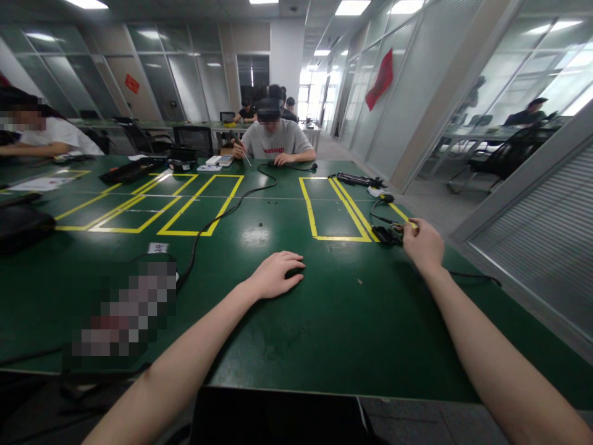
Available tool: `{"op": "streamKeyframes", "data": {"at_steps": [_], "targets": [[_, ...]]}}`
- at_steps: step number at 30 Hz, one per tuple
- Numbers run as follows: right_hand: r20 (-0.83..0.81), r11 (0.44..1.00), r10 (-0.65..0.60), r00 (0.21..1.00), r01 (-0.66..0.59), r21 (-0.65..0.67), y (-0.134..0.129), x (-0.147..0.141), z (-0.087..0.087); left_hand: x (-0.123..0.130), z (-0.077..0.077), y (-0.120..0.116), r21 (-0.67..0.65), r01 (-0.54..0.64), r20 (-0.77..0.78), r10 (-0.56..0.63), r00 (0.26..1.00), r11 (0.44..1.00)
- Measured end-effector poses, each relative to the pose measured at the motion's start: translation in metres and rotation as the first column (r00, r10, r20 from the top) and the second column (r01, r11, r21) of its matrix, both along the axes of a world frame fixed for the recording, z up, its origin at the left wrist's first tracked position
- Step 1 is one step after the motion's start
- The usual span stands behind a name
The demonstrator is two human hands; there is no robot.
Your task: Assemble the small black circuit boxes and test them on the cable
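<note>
My left hand [278, 275] rests palm down on the green table [296, 334], fingers stretched forward and slightly apart, with nothing in it. Farther to the right, my right hand [423, 246] reaches to the table's right side with its thumb and fingers pinched together. What lies between those fingertips is small and mostly hidden. Right beside them is a small black object [387, 235], its kind unclear. A thin black cable [377, 216] curves up from near it to a dark round-ended piece [386, 198] lying farther back.
Yellow tape outlines [340, 238] mark the table. A folded black tripod-like item [356, 180] lies at the back right. A long black cord [222, 216] crosses the left half near a blurred-out object [125, 312] and a number label [158, 248]. Opposite sits a person in a grey shirt [290, 141].
</note>
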State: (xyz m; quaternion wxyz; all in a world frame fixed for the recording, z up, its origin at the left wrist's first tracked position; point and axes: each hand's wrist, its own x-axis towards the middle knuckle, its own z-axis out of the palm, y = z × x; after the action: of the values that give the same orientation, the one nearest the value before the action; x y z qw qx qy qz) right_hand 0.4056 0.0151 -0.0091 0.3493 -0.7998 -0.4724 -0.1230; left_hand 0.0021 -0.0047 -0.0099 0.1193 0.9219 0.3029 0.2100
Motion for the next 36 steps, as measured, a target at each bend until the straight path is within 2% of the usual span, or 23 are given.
{"op": "streamKeyframes", "data": {"at_steps": [3, 6, 12, 15, 18, 20, 21, 22, 23, 24, 25, 26, 27, 29, 31, 33, 36], "targets": [[0.017, 0.991, 0.005, 1.0, -0.003, -0.137, 0.002, 0.002, -0.005, 0.0, 0.001, -0.001, -0.001, -0.003, -0.003, 0.003, 1.0, 1.0], [0.03, 0.962, 0.099, 0.995, -0.088, -0.257, 0.004, 0.002, -0.008, 0.0, 0.002, -0.002, -0.005, -0.008, -0.004, 0.008, 1.0, 1.0], [0.006, 0.923, 0.25, 0.968, -0.237, -0.304, 0.006, -0.004, -0.008, -0.001, 0.001, -0.001, 0.0, 0.003, 0.011, -0.003, 1.0, 1.0], [-0.051, 0.88, 0.368, 0.929, -0.365, -0.303, 0.004, -0.026, -0.007, 0.0, 0.0, -0.001, 0.001, -0.003, 0.009, 0.003, 1.0, 1.0], [-0.064, 0.82, 0.517, 0.854, -0.515, -0.251, -0.004, -0.069, -0.008, 0.001, 0.004, -0.002, 0.036, 0.005, 0.042, -0.006, 0.999, 0.999], [-0.054, 0.719, 0.669, 0.741, -0.664, -0.208, -0.016, -0.104, -0.008, 0.001, 0.009, -0.003, 0.094, 0.008, 0.113, -0.018, 0.993, 0.995], [-0.062, 0.628, 0.761, 0.646, -0.757, -0.18, -0.024, -0.121, -0.007, 0.001, 0.012, -0.004, 0.127, 0.008, 0.153, -0.027, 0.988, 0.992], [-0.082, 0.5, 0.853, 0.516, -0.851, -0.158, -0.032, -0.138, -0.005, 0.001, 0.015, -0.005, 0.155, 0.002, 0.192, -0.032, 0.981, 0.988], [-0.114, 0.348, 0.924, 0.366, -0.925, -0.149, -0.041, -0.152, -0.003, 0.001, 0.017, -0.006, 0.169, 0.011, 0.207, -0.046, 0.977, 0.985], [-0.147, 0.209, 0.962, 0.23, -0.967, -0.142, -0.049, -0.165, 0.0, 0.001, 0.019, -0.008, 0.158, 0.043, 0.196, -0.074, 0.978, 0.986], [-0.177, 0.097, 0.977, 0.121, -0.986, -0.139, -0.057, -0.175, 0.003, 0.001, 0.02, -0.009, 0.138, 0.072, 0.177, -0.097, 0.98, 0.988], [-0.199, 0.024, 0.979, 0.051, -0.991, -0.133, -0.063, -0.182, 0.006, 0.001, 0.02, -0.01, 0.111, 0.1, 0.15, -0.116, 0.982, 0.989], [-0.212, -0.016, 0.977, 0.009, -0.993, -0.117, -0.068, -0.186, 0.008, 0.001, 0.02, -0.011, 0.085, 0.119, 0.126, -0.129, 0.984, 0.989], [-0.22, -0.045, 0.975, -0.026, -0.995, -0.085, -0.071, -0.187, 0.009, 0.002, 0.02, -0.013, 0.052, 0.134, 0.098, -0.138, 0.986, 0.99], [-0.204, -0.029, 0.979, -0.016, -0.998, -0.059, -0.068, -0.183, 0.008, 0.002, 0.021, -0.013, 0.041, 0.136, 0.084, -0.139, 0.987, 0.99], [-0.178, 0.02, 0.984, 0.028, -0.999, -0.047, -0.064, -0.177, 0.005, 0.001, 0.021, -0.012, 0.032, 0.138, 0.064, -0.14, 0.988, 0.99], [-0.131, 0.137, 0.981, 0.14, -0.99, -0.034, -0.058, -0.173, 0.001, -0.001, 0.022, -0.009, 0.01, 0.129, 0.026, -0.129, 0.991, 0.992]]}}
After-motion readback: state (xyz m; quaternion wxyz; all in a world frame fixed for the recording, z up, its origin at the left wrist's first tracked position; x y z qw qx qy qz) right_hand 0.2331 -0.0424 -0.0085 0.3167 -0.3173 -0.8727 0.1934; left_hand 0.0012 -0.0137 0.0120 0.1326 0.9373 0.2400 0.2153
